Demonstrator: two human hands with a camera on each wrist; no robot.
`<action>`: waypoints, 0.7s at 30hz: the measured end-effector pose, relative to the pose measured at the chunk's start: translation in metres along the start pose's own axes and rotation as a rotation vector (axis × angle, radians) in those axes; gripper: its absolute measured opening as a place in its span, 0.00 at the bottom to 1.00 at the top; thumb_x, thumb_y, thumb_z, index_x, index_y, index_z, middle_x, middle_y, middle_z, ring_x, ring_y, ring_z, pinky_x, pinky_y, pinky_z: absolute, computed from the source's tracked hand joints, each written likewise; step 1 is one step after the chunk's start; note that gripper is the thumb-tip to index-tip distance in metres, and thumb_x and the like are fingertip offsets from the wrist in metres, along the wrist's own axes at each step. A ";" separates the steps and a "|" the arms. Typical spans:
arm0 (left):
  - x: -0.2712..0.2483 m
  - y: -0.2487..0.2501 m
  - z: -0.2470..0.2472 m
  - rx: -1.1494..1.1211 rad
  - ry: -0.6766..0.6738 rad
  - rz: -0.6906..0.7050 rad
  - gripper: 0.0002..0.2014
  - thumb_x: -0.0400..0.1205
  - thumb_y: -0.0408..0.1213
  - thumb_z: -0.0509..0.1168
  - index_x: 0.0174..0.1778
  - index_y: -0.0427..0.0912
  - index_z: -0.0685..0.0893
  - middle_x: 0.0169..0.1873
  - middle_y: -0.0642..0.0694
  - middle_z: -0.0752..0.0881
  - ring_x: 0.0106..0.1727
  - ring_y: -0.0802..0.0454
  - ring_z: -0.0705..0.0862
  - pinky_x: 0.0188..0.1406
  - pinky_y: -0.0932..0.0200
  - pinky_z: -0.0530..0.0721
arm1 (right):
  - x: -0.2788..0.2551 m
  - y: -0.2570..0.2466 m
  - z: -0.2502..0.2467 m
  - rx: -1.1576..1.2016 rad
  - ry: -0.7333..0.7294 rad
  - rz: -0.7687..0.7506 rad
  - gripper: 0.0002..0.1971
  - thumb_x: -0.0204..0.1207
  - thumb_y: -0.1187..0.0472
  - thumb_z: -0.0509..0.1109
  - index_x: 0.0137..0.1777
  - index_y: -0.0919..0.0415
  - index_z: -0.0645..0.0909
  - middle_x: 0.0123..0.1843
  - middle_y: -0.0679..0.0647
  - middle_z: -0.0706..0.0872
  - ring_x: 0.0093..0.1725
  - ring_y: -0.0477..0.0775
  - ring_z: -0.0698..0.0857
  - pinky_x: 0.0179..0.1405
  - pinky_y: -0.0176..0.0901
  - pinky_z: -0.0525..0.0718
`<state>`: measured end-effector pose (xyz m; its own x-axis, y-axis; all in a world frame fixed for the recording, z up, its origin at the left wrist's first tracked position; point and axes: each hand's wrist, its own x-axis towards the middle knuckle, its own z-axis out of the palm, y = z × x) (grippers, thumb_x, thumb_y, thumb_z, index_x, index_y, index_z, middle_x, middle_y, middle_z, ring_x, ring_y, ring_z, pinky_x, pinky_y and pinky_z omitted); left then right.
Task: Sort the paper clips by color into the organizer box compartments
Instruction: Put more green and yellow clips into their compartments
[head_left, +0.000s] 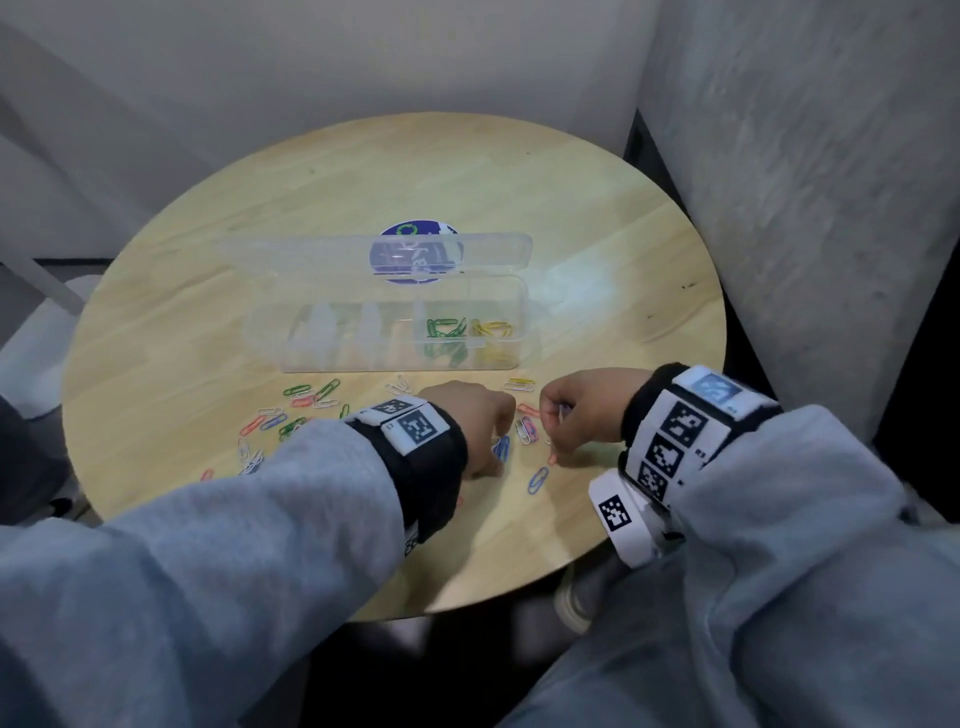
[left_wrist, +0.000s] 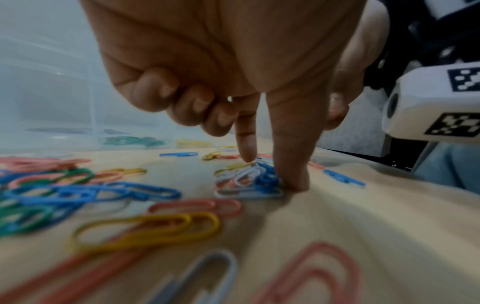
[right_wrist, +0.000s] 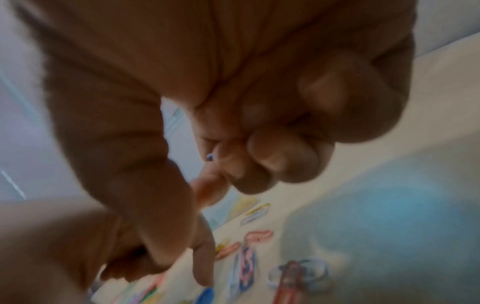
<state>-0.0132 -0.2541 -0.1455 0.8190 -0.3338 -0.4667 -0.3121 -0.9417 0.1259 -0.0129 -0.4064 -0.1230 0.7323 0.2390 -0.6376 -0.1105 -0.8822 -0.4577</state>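
Wooden round table (head_left: 363, 197) fills mid-frame, the clear organizer box (head_left: 395, 312) open centrally to receive colours, while below it the left hand (head_left: 467, 415) pins blue clips (left_wrist: 267, 176) with thumb and forefinger extended, and the right hand (head_left: 576, 410) curls round gathered clips.

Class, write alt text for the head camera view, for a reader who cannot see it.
Two hands, the left hand and the right hand, work among loose coloured paper clips on a round pale wooden table. Behind them an open clear plastic organizer box holds green clips and yellow clips in separate compartments.
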 end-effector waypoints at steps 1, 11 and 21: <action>0.001 0.000 0.000 -0.009 -0.001 -0.003 0.16 0.73 0.47 0.71 0.54 0.51 0.78 0.52 0.49 0.82 0.51 0.47 0.80 0.44 0.57 0.73 | 0.000 -0.002 0.004 -0.081 0.006 0.008 0.09 0.68 0.65 0.71 0.33 0.51 0.76 0.28 0.44 0.77 0.27 0.42 0.74 0.23 0.33 0.72; -0.003 -0.012 -0.002 0.039 0.009 0.018 0.14 0.70 0.50 0.73 0.43 0.52 0.75 0.49 0.51 0.83 0.47 0.49 0.78 0.38 0.59 0.70 | 0.012 -0.016 0.021 -0.523 -0.055 -0.116 0.09 0.71 0.66 0.69 0.43 0.51 0.75 0.52 0.50 0.84 0.43 0.51 0.76 0.27 0.35 0.68; -0.005 -0.016 -0.002 -0.124 -0.006 -0.058 0.06 0.74 0.40 0.69 0.35 0.51 0.78 0.29 0.55 0.75 0.35 0.54 0.76 0.24 0.65 0.66 | 0.024 -0.021 0.030 -0.647 -0.047 -0.074 0.08 0.73 0.63 0.65 0.49 0.58 0.83 0.46 0.53 0.84 0.42 0.55 0.79 0.43 0.43 0.80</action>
<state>-0.0112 -0.2379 -0.1436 0.8310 -0.2792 -0.4812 -0.2025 -0.9574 0.2058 -0.0134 -0.3697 -0.1475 0.6904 0.3131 -0.6522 0.3765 -0.9253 -0.0457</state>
